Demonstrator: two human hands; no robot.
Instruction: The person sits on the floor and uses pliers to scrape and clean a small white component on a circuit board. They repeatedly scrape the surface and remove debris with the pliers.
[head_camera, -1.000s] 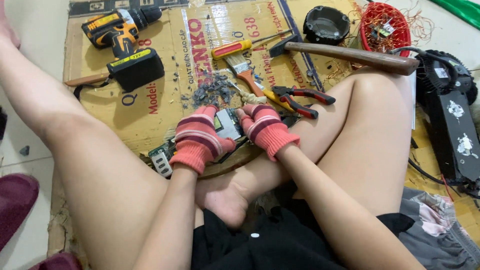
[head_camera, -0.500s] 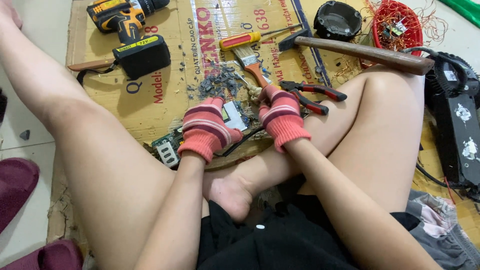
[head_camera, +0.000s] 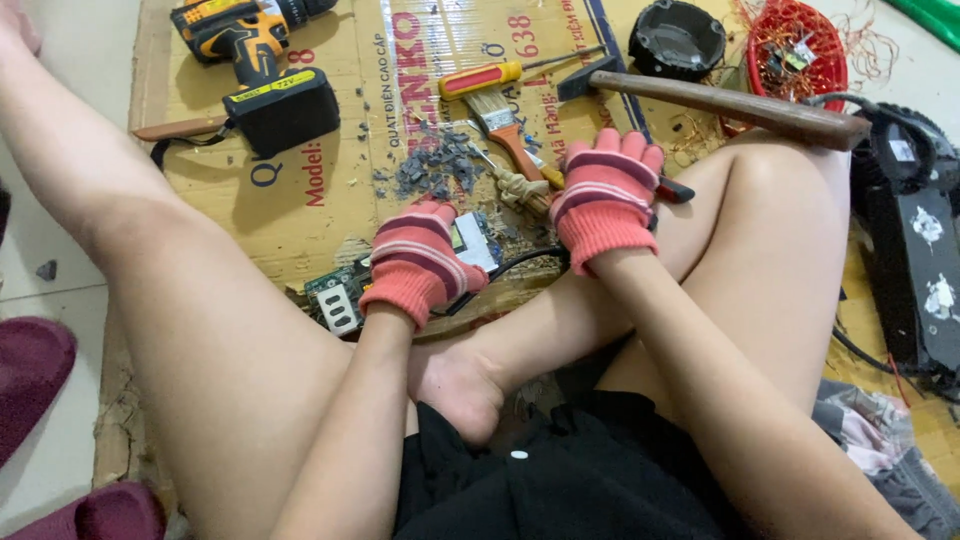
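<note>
The person sits cross-legged on a flattened cardboard sheet (head_camera: 300, 190), both hands in pink striped knit gloves. The left hand (head_camera: 420, 262) presses down on a green circuit board (head_camera: 340, 295) that lies on the cardboard just in front of the crossed ankle; its fingers are curled over the board's far part, closed on it, and only the near end of the board shows from under the glove. A black cable (head_camera: 510, 265) runs out to the right of that grip.

The right hand (head_camera: 603, 195) is no longer beside the left. Half a second ago both gloves sat close together over the board; now the right one has moved away and up, and lies flat over the red-handled pliers (head_camera: 672, 190), whose handle tip pokes out on its far side. Its fingers are spread and laid on top; I cannot tell whether they have closed round the handles.

Just left of the right hand lie a paintbrush (head_camera: 505, 135) with an orange handle and a red and yellow screwdriver (head_camera: 485, 78). Beyond it a hammer (head_camera: 740, 105) with a wooden handle rests across the knee. A heap of grey chips (head_camera: 435, 170) lies above the left hand, and a yellow cordless drill (head_camera: 255, 60) well off to its left. A red basket (head_camera: 800, 50) of copper wire stands past the hammer.
</note>
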